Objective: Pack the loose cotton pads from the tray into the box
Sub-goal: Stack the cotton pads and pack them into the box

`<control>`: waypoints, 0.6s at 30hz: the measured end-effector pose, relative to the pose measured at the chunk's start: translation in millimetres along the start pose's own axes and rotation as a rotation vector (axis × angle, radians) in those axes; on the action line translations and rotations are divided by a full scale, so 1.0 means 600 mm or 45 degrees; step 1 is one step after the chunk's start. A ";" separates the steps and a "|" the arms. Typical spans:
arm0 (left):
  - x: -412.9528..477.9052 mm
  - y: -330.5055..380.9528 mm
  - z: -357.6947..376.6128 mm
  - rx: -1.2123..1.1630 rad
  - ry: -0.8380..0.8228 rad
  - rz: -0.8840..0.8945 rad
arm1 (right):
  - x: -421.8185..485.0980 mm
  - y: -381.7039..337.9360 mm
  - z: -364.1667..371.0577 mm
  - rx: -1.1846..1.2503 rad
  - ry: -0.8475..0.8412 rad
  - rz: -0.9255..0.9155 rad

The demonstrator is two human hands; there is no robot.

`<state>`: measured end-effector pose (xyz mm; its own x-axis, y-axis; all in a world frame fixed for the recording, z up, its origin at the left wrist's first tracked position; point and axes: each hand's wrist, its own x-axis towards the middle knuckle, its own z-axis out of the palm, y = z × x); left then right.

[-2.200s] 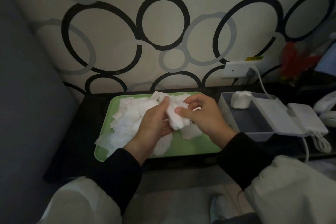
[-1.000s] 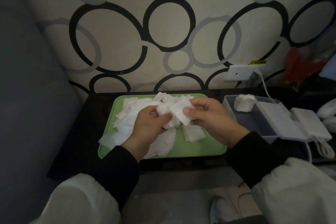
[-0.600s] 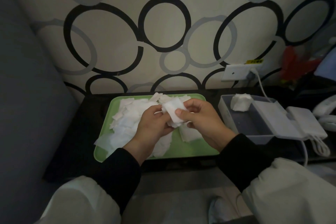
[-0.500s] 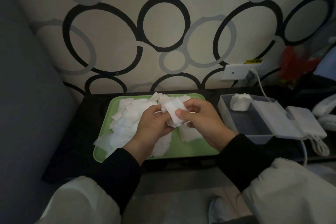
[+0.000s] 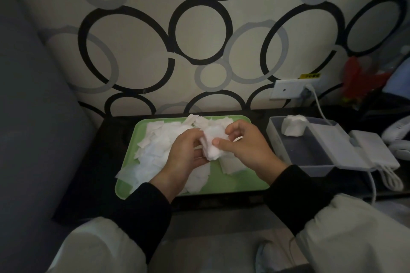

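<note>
A green tray (image 5: pixel 233 184) on a dark table holds a loose heap of white square cotton pads (image 5: pixel 155 148), spread mostly over its left half. Above the tray's middle, my left hand (image 5: pixel 184 155) and my right hand (image 5: pixel 246 148) both grip a small stack of cotton pads (image 5: pixel 211 142) between them, my right thumb pressing on its front. To the right stands an open grey box (image 5: pixel 310 157) with its lid folded out to the right. One bundle of packed pads (image 5: pixel 292 126) sits at the box's far end.
A white charger brick with a coiled cable (image 5: pixel 375 155) lies right of the box, plugged into a wall socket (image 5: pixel 288 90). A grey cushion (image 5: pixel 33 117) fills the left side. White and red objects crowd the far right edge.
Both hands kept working the stack of pads above the tray, shifting it slightly between the fingers. The box and its bundle stayed put.
</note>
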<state>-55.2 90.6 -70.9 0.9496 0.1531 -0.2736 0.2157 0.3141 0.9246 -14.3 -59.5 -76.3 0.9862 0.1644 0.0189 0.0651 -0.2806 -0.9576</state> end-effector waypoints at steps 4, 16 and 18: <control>-0.005 0.003 -0.006 0.077 -0.144 0.035 | -0.005 -0.005 -0.007 0.020 -0.106 0.098; -0.013 -0.013 -0.018 0.379 -0.223 0.270 | -0.013 -0.006 -0.032 0.117 -0.349 0.132; -0.013 -0.015 -0.013 0.455 -0.232 0.313 | -0.016 -0.003 -0.034 0.081 -0.308 0.065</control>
<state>-66.5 94.1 -79.4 0.9999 0.0056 -0.0138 0.0141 -0.0581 0.9982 -20.5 -79.9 -68.9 0.9223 0.3753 -0.0922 -0.0012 -0.2357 -0.9718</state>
